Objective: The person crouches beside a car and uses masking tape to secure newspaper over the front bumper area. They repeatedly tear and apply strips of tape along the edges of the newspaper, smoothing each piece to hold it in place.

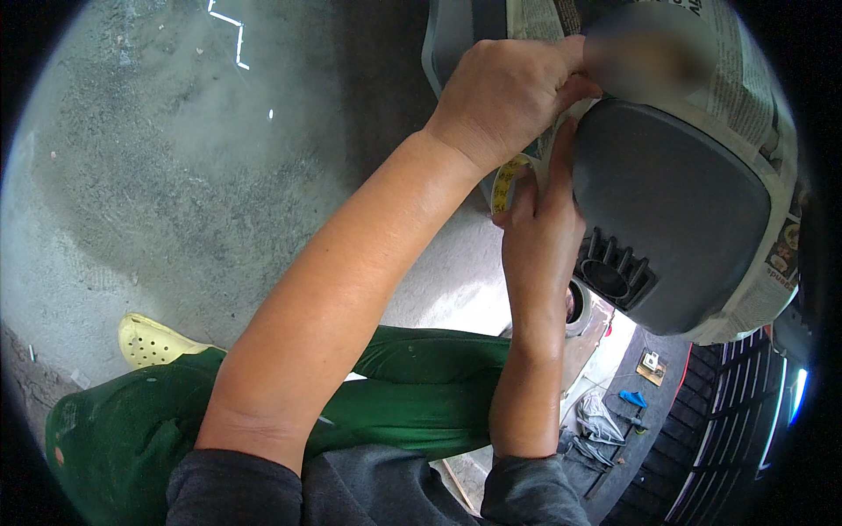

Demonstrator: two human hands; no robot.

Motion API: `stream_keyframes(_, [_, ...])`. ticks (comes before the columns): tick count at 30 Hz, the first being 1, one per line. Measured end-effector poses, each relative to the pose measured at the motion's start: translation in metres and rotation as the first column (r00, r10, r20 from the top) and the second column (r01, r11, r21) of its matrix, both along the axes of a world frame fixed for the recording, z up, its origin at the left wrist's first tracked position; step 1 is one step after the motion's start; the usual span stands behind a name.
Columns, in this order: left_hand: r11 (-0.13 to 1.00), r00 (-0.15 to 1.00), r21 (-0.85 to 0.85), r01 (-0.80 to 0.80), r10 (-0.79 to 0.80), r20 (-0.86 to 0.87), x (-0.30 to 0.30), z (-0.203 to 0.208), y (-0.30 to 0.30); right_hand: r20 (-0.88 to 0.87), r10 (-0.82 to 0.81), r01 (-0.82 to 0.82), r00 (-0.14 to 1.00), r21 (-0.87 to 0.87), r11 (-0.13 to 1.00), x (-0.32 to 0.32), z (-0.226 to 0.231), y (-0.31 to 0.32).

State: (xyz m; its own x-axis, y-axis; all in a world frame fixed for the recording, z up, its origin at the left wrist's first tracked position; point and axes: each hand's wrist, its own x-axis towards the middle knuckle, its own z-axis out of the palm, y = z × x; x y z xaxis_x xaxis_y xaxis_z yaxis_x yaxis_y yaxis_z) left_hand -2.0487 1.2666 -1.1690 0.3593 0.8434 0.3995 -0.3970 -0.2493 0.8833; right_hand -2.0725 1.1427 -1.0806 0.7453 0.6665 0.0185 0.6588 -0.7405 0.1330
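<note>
At the panel's upper edge: I see both hands meeting where tape goes onto newspaper masking.
Left grip: left hand pinched together on the tape end, pressing it against the newspaper at the rim of the dark grey panel.
Right grip: right hand clamped on the masking tape roll, fingers lying along the panel's left edge.
Tape position: roll sits between the two hands, touching the panel's edge.
Technique, my judgement: keep the strip taut, lay it half on paper, half on the rim, rub down without wrinkles.
Surroundings: green trousers and yellow clog over the concrete floor; tyre at lower right.
</note>
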Motion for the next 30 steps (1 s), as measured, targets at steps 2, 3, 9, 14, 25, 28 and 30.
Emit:
stream_keyframes(2, [0.99,0.998,-0.131,0.048,-0.041,0.05,-0.002,0.002,0.002,0.0,0.018,-0.018,1.0,0.001,1.0,0.001,0.0,-0.002])
stream_keyframes(3, [0.965,0.994,-0.247,0.088,-0.069,0.085,-0.005,0.003,0.003,-0.001,0.015,-0.015,1.0,0.003,1.0,0.001,-0.001,-0.002])
stream_keyframes(9, [0.81,0.883,-0.362,0.461,-0.459,0.098,-0.035,0.018,0.046,-0.016,-0.004,0.004,1.0,-0.001,1.0,-0.002,-0.001,0.001])
stream_keyframes(14, [0.865,0.918,-0.315,0.391,-0.39,0.07,-0.024,0.014,0.038,-0.043,-0.041,0.041,0.998,0.001,0.999,-0.006,0.0,0.004])
stream_keyframes(25, [0.932,0.965,-0.25,0.26,-0.261,0.03,-0.016,0.002,-0.008,0.044,-0.038,0.041,0.998,-0.067,0.997,-0.012,0.007,0.005])
stream_keyframes(28, [0.927,0.963,-0.261,0.268,-0.26,0.067,-0.013,0.003,-0.011,0.112,0.043,-0.04,0.993,-0.024,0.999,-0.016,-0.002,-0.02])
stream_keyframes(30, [0.949,0.971,-0.206,0.24,-0.231,0.066,-0.011,0.0,-0.014,0.131,0.058,-0.058,0.99,-0.009,0.998,-0.024,-0.007,-0.042])
